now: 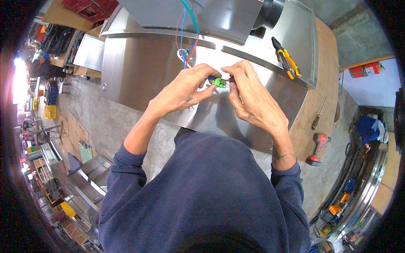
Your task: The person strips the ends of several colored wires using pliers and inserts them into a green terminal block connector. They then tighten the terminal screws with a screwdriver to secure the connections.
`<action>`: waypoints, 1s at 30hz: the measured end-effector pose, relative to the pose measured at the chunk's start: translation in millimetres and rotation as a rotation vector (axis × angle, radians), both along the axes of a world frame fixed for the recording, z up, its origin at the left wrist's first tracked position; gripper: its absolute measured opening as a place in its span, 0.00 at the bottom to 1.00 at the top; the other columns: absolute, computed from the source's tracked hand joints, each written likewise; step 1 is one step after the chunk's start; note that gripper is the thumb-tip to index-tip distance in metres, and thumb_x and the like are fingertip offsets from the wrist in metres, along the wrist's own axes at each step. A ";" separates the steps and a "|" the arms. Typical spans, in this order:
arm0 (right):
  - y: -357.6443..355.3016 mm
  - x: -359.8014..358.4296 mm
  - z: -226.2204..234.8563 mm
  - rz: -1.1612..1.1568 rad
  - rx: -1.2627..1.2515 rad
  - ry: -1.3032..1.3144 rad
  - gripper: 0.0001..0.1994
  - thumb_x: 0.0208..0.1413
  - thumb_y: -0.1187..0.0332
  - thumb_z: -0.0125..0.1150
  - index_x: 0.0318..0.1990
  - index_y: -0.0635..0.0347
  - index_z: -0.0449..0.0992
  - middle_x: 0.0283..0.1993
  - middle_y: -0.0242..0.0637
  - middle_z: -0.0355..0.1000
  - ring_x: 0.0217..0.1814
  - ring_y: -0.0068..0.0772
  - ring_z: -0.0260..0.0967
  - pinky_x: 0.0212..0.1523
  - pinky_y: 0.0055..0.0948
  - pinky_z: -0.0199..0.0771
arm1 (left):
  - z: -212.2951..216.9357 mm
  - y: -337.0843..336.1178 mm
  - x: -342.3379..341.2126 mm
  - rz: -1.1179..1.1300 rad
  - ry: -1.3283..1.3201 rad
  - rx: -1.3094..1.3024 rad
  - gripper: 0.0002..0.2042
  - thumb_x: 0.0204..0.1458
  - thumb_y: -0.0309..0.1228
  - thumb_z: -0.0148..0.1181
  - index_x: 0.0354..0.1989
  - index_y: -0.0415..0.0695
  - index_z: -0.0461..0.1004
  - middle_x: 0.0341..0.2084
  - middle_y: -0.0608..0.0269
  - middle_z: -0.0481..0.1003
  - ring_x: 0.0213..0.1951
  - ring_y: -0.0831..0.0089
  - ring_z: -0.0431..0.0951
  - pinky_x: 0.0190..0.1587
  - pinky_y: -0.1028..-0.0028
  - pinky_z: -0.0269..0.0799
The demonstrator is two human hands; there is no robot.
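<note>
My left hand (183,89) pinches a small green terminal block connector (219,82) between thumb and fingers, above a shiny metal panel (139,67). Closed round a thin screwdriver (230,80), my right hand (255,95) holds its tip at the connector's right side. Most of the screwdriver's handle is hidden by the fingers. Blue and red wires (182,36) hang from a teal cable (192,19) and run down behind my left hand. A short dark-blue wire end shows beside the connector.
Yellow-and-black pliers (289,63) lie on the metal at the right. Another screwdriver (319,116) and a red cordless drill (317,149) rest on the wooden board (325,71). A grey metal box (198,19) and a black cylinder (270,14) stand at the far side.
</note>
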State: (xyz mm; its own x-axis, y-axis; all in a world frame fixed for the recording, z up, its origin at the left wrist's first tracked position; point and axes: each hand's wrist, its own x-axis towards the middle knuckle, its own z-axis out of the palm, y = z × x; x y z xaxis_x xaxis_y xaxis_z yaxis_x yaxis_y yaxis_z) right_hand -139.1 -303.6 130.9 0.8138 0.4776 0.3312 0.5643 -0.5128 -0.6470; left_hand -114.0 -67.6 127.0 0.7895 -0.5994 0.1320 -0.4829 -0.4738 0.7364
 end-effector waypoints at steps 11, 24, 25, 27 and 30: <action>-1.5 0.6 7.9 0.113 -0.018 -0.036 0.27 0.57 0.79 0.58 0.66 0.70 0.67 0.53 0.53 0.65 0.57 0.56 0.68 0.60 0.47 0.72 | -11.3 0.7 0.9 -0.023 -0.064 -0.061 0.14 0.59 0.27 0.66 0.52 0.37 0.76 0.40 0.53 0.78 0.33 0.61 0.77 0.39 0.62 0.74; 9.8 -10.7 -34.5 -0.207 0.206 0.087 0.19 0.67 0.72 0.60 0.63 0.62 0.74 0.44 0.42 0.66 0.43 0.38 0.66 0.48 0.38 0.72 | 7.4 4.3 5.0 0.145 0.042 0.010 0.16 0.55 0.28 0.69 0.53 0.43 0.81 0.38 0.62 0.82 0.34 0.73 0.77 0.39 0.73 0.74; 16.3 -11.8 -35.9 -0.176 0.157 0.022 0.19 0.66 0.70 0.62 0.63 0.64 0.73 0.45 0.45 0.65 0.46 0.43 0.65 0.50 0.42 0.70 | 6.1 5.0 5.2 0.135 0.034 0.001 0.16 0.56 0.28 0.68 0.53 0.42 0.81 0.37 0.62 0.80 0.32 0.73 0.76 0.38 0.72 0.73; 19.9 -7.5 -46.1 -0.158 0.128 0.010 0.18 0.66 0.68 0.64 0.60 0.65 0.74 0.46 0.47 0.65 0.48 0.48 0.64 0.51 0.44 0.69 | 4.1 6.2 6.2 0.117 0.014 -0.019 0.16 0.57 0.29 0.67 0.53 0.40 0.80 0.34 0.61 0.78 0.30 0.73 0.72 0.35 0.70 0.71; 20.5 -5.4 -47.9 -0.150 0.106 0.003 0.17 0.66 0.66 0.66 0.56 0.66 0.74 0.47 0.49 0.65 0.50 0.51 0.64 0.52 0.46 0.68 | 14.9 7.3 6.2 0.120 0.141 0.033 0.15 0.59 0.27 0.65 0.54 0.41 0.80 0.40 0.61 0.82 0.38 0.75 0.78 0.45 0.75 0.74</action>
State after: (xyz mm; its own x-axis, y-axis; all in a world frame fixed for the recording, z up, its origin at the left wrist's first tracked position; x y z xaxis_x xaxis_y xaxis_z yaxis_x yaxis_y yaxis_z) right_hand -144.4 -283.2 83.0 0.8744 0.3129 0.3708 0.4844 -0.5198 -0.7037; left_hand -107.7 -60.3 141.8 0.8649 -0.5019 -0.0037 -0.3142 -0.5472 0.7758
